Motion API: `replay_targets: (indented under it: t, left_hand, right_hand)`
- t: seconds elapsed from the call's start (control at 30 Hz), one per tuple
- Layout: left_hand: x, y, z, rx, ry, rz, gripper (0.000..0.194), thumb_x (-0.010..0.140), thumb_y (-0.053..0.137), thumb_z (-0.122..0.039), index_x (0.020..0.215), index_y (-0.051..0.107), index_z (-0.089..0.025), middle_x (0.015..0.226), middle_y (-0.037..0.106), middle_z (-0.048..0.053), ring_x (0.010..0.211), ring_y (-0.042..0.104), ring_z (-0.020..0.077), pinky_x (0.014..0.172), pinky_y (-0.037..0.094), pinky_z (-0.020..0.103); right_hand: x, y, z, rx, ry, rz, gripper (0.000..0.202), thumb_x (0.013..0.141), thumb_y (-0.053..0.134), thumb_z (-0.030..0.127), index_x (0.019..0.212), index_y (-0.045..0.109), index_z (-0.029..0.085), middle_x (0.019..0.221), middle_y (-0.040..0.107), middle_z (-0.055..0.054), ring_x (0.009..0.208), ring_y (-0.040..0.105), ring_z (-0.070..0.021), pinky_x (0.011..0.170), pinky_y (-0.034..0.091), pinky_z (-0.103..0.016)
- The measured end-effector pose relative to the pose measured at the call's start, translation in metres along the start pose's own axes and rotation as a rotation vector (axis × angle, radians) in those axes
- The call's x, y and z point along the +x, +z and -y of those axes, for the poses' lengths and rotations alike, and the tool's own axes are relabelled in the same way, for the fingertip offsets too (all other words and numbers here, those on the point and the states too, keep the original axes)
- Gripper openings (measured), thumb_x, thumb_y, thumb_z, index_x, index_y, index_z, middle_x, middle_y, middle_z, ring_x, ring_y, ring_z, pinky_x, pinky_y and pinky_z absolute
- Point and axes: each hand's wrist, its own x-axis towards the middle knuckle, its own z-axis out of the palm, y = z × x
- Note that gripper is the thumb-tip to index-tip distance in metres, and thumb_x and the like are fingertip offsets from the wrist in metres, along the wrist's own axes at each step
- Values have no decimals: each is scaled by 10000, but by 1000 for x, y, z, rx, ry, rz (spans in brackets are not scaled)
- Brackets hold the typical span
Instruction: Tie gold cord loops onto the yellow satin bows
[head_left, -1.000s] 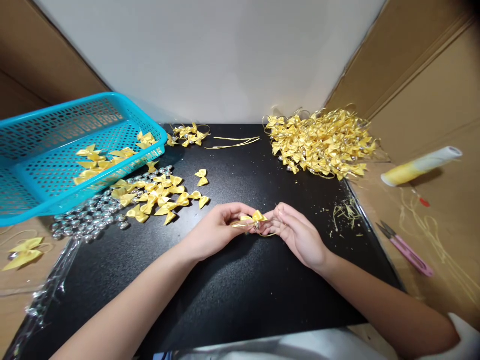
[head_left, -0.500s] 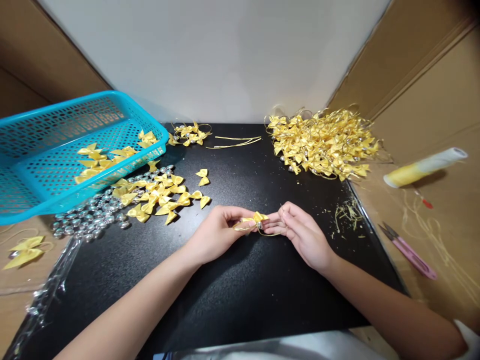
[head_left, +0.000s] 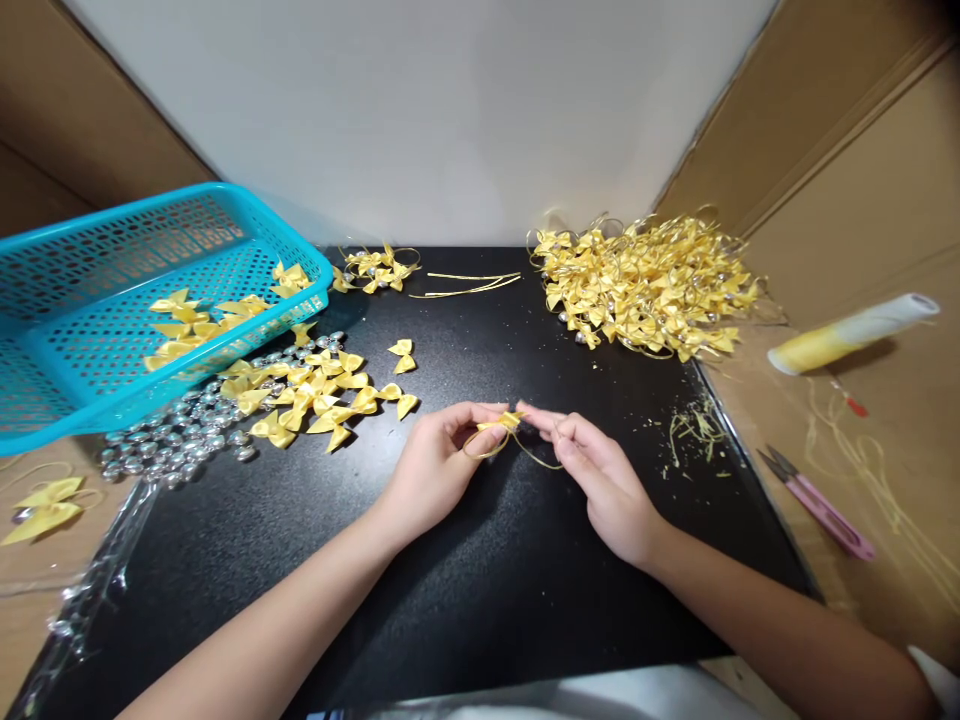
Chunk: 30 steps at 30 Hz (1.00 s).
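Note:
Between the thumb and fingers of my left hand (head_left: 435, 465) is a small yellow ribbon bow (head_left: 508, 420). A thin gold cord (head_left: 534, 460) loops from the bow, sagging under it towards the right. My right hand (head_left: 609, 478) pinches that cord between thumb and index finger, while its other fingers reach out near the bow. The silver bead seen at the bow earlier is hidden now. Left of my hands lie loose yellow bows (head_left: 330, 390) beside a spread of silver beads (head_left: 176, 430).
A blue plastic basket (head_left: 161, 205) with some bows stands at the left. At the back right is a heap of corded bows (head_left: 645, 285). Cut cords (head_left: 472, 285) lie at the back. Pink thread snips (head_left: 825, 515), cord scraps (head_left: 697, 430) and a yellow-white roll (head_left: 855, 330) are on the right.
The bow has turned in my left fingers, so its bead no longer shows. A rounder cord loop now hangs by my left thumb. My right hand has shifted slightly left and down.

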Motion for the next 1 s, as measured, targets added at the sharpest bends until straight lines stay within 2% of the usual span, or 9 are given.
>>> replay_targets:
  t: [0.1,0.2,0.3,0.5,0.63,0.7,0.8,0.87,1.0]
  left_hand:
    - [1,1,-3,-88,-29,-2,154,784,711,-303,785,708,-149,1103,747,103,1003,673,215,839,495,286]
    - [2,1,-2,-163,-71,19,149,752,751,-299,755,714,-155,999,769,73,876,673,171,757,489,247]
    - [3,0,3,-237,-133,10,155,726,785,-299,771,734,-160,851,766,36,741,642,120,705,472,216]
    - [5,-1,8,-360,-233,-4,209,656,841,-296,773,746,-152,745,749,27,698,663,118,709,489,222]
    - [7,-1,3,-408,-263,-26,274,588,880,-308,751,744,-136,699,747,37,656,669,123,698,514,234]
    - [8,-2,1,-452,-287,-40,305,553,895,-309,746,739,-132,703,749,41,647,671,126,705,526,247]
    - [9,-3,-2,-482,-301,-68,324,521,905,-301,732,727,-132,691,740,35,633,666,126,698,533,258]
    - [8,-2,-2,-455,-295,-70,319,527,901,-308,721,721,-129,672,728,35,624,661,128,682,529,262]
    - [8,1,-2,-402,-285,-61,307,559,886,-320,731,726,-123,650,716,38,610,648,126,657,517,256]
  right_hand:
    - [0,0,0,-69,-71,-59,260,1004,431,350,794,519,224,1364,601,-76,1273,528,-233,1094,372,-424]
    - [-1,1,0,-26,-59,-3,247,1009,418,332,819,534,224,1265,663,-80,1157,608,-217,1012,443,-396]
    - [-1,3,2,2,-42,17,243,1010,419,323,823,535,220,1226,684,-81,1117,628,-208,983,458,-380]
    - [-1,3,1,16,-22,76,239,1001,448,335,817,548,219,1209,693,-81,1130,624,-205,997,454,-381]
    - [8,-6,1,183,20,-10,227,951,546,378,789,582,223,1139,711,-58,1067,649,-197,973,482,-376]
    - [12,-13,7,350,48,-24,224,908,609,392,756,569,232,1051,730,-33,1022,664,-194,952,500,-379]
    - [15,-25,21,524,75,44,212,861,665,401,751,557,255,746,701,17,816,684,-179,858,543,-380]
    - [14,-29,30,545,77,43,253,822,700,427,723,534,264,593,604,44,689,651,-174,816,557,-395]
    - [11,-23,34,503,138,35,365,763,721,513,674,467,267,523,502,54,580,592,-179,802,566,-460]
